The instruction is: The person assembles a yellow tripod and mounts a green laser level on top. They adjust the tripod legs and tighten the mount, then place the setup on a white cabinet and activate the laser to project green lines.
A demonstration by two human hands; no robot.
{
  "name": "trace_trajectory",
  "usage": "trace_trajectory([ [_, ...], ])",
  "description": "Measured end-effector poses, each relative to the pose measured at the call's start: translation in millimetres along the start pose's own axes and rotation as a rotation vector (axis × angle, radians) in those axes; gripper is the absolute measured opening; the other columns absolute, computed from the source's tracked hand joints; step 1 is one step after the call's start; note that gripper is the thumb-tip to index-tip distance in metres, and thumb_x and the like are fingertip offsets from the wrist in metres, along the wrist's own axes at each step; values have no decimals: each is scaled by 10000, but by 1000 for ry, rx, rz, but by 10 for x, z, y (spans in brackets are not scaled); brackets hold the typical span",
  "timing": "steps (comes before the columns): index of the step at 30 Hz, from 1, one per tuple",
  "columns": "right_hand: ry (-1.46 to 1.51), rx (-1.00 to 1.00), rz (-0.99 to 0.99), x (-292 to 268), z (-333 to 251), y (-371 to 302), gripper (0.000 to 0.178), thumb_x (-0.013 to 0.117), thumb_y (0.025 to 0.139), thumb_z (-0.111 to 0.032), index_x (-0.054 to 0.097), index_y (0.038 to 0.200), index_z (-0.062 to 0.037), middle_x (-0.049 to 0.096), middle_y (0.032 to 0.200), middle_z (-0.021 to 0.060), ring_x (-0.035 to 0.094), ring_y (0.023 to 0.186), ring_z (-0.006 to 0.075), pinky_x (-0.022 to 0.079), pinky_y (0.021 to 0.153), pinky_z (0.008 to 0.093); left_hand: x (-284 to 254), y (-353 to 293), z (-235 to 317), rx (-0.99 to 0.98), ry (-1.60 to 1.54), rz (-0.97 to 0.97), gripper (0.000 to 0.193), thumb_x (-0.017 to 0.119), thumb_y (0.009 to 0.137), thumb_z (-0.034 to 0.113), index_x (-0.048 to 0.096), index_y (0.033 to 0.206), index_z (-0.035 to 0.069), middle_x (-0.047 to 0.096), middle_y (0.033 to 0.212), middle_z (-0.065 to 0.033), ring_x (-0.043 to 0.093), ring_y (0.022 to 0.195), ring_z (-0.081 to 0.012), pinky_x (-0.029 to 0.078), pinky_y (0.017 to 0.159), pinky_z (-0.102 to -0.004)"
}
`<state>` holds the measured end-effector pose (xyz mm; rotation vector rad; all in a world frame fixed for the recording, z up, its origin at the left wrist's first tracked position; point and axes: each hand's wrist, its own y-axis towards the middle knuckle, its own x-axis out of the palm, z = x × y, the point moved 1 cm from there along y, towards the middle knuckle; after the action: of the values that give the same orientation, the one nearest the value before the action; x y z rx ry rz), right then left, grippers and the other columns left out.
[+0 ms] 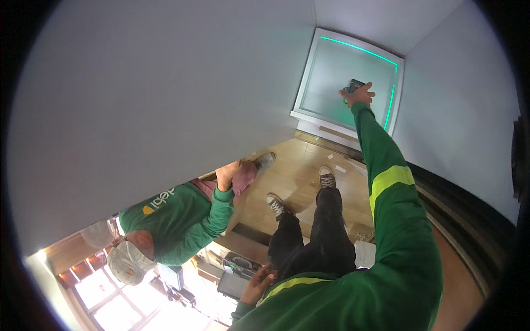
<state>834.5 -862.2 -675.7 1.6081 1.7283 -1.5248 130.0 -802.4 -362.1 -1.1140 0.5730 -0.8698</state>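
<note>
My right arm, in a green sleeve with a yellow band, reaches far out to the upper right. At its end my right hand point(359, 96) grips a small dark laser level point(355, 85), with some fingers stretched off to the side. The level is over a white panel with a raised rim point(303, 91), and bright green laser lines run along the panel's far and right edges. Down by my thigh, my left hand point(258, 283) hangs empty, its fingers loosely bent and slightly apart.
A large grey wall point(165, 94) fills the left, and another pale wall point(464, 94) stands at right. Beyond the left wall's edge a co-worker in a green top point(182, 220) bends forward. An open tool case point(234, 281) lies behind. Paper scraps point(340, 169) dot the wood-look floor point(301, 165).
</note>
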Motion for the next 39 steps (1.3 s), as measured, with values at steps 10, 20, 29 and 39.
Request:
trace_trajectory([
  [10,-27,-144,-11,209,309,430,1111,974,726,-428,359,1565,-39,497,1457,334,711,1190,522,646,1007,548,386,139,-29,63,-92,22,722,713,1124,336,412,1704,28,703,1444,-145,669,1310,-220,528,1117,-375],
  [20,412,-234,-129,-985,679,-519,1066,982,729,-388,433,1540,34,679,1352,270,755,1147,351,699,801,446,138,115,-57,272,55,-81,783,737,1105,387,393,1724,54,684,1465,-151,636,1327,-219,515,1132,-368],
  [29,32,-511,-657,-3347,394,-3774,953,964,786,-295,502,1570,-13,715,1243,154,740,1023,242,648,745,380,491,40,1302,1077,387,-236,1013,881,986,388,307,1746,42,531,1589,-223,532,1490,-319,465,1213,-446],
  [39,-214,-916,-1171,-3536,-49,-6480,803,946,861,-326,592,1519,-32,706,1227,76,659,986,131,565,806,301,85,-850,1215,913,-200,-804,1054,820,990,528,282,1745,27,519,1610,-190,540,1481,-280,467,1235,-433],
])
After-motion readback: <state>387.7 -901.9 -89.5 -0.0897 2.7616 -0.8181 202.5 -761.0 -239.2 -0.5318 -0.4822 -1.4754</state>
